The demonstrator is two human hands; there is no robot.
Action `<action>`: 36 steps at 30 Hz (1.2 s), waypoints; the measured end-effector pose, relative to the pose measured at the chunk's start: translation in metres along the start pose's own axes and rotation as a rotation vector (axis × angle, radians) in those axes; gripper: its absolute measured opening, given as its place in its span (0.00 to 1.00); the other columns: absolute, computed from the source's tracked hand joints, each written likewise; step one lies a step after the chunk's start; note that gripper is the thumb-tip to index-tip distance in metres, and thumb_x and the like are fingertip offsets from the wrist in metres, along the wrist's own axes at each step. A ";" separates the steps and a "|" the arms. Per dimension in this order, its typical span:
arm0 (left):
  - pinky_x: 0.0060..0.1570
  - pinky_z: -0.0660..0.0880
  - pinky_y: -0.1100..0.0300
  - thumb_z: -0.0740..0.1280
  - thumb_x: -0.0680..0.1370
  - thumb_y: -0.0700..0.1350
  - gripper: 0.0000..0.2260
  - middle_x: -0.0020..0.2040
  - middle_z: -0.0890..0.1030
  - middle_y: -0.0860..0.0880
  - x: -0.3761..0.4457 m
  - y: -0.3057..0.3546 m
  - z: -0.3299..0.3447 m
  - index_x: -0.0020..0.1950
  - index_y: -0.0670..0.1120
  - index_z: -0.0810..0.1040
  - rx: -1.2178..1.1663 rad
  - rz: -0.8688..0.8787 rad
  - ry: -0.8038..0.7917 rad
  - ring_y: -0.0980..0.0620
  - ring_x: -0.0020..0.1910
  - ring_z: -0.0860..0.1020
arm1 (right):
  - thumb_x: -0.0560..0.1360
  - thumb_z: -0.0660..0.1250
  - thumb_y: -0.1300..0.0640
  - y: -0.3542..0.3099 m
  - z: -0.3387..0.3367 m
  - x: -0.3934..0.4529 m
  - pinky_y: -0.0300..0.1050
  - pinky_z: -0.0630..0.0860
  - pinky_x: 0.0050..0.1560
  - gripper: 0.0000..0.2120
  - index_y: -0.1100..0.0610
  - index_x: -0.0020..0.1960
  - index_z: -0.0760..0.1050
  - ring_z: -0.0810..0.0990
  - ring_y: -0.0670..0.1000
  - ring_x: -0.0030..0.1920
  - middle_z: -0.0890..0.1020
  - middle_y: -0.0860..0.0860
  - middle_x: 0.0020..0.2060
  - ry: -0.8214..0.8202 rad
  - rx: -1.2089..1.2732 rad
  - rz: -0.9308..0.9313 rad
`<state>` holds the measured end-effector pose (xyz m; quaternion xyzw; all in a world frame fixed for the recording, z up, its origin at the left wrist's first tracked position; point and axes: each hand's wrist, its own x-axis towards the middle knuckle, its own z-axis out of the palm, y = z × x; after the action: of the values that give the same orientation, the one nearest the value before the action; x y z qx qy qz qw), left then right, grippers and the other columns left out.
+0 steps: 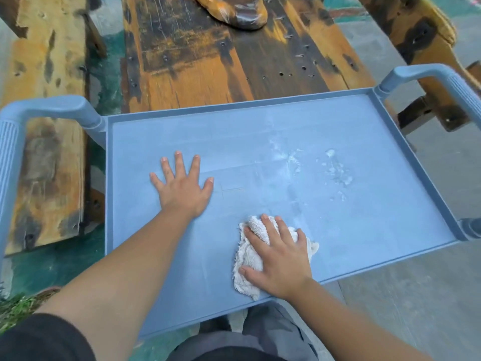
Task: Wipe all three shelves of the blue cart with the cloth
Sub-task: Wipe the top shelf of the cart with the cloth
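Cloth (246, 286), judged soft and light, bunches readily. The right hand (282, 259) presses it open-palmed on the near top shelf (364, 230). The left hand (182, 190) lies splayed, grasping nothing.

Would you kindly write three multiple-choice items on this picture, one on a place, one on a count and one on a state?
1. Where on the shelf does the white residue lie?
A. right of middle
B. far left corner
C. near left corner

2. How many hands touch the cloth?
A. none
B. one
C. two

3. How does the left hand lie?
A. flat on the shelf, fingers spread
B. round a handle
C. in a fist

Key:
1 A: the specks sit right of middle, beyond the cloth.
2 B: only the right hand presses on it.
3 A: its palm is down, with straight fingers spread.
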<state>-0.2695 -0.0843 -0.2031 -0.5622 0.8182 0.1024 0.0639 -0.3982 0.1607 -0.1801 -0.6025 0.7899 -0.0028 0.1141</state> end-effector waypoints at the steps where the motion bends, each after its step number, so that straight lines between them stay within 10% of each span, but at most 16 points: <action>1: 0.68 0.41 0.30 0.44 0.76 0.68 0.32 0.80 0.42 0.47 0.002 -0.004 0.000 0.78 0.59 0.45 0.001 -0.013 -0.008 0.38 0.77 0.39 | 0.63 0.61 0.25 -0.003 0.002 -0.005 0.69 0.63 0.61 0.39 0.38 0.71 0.66 0.64 0.61 0.74 0.66 0.52 0.75 -0.006 0.010 0.000; 7: 0.70 0.43 0.31 0.52 0.81 0.55 0.27 0.80 0.43 0.45 -0.018 0.046 0.000 0.79 0.54 0.51 -0.155 0.046 -0.006 0.43 0.78 0.40 | 0.63 0.61 0.24 -0.003 -0.002 -0.013 0.71 0.62 0.61 0.39 0.39 0.70 0.67 0.64 0.63 0.73 0.67 0.53 0.74 -0.054 0.024 0.003; 29: 0.69 0.42 0.31 0.47 0.78 0.64 0.30 0.80 0.46 0.42 -0.047 0.127 0.017 0.77 0.53 0.54 -0.081 0.030 -0.017 0.40 0.77 0.41 | 0.64 0.58 0.23 0.090 -0.009 0.030 0.73 0.55 0.64 0.40 0.38 0.72 0.64 0.62 0.63 0.74 0.65 0.51 0.76 -0.035 0.033 -0.040; 36: 0.71 0.42 0.35 0.40 0.76 0.64 0.31 0.80 0.47 0.45 -0.046 0.126 0.020 0.78 0.56 0.50 -0.021 0.009 -0.010 0.42 0.78 0.43 | 0.68 0.48 0.22 0.104 -0.015 0.097 0.71 0.42 0.68 0.39 0.35 0.76 0.51 0.44 0.59 0.78 0.50 0.48 0.80 -0.019 0.019 -0.003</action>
<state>-0.3713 0.0057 -0.2004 -0.5587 0.8192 0.1142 0.0618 -0.5237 0.0946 -0.1969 -0.6025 0.7878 -0.0046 0.1275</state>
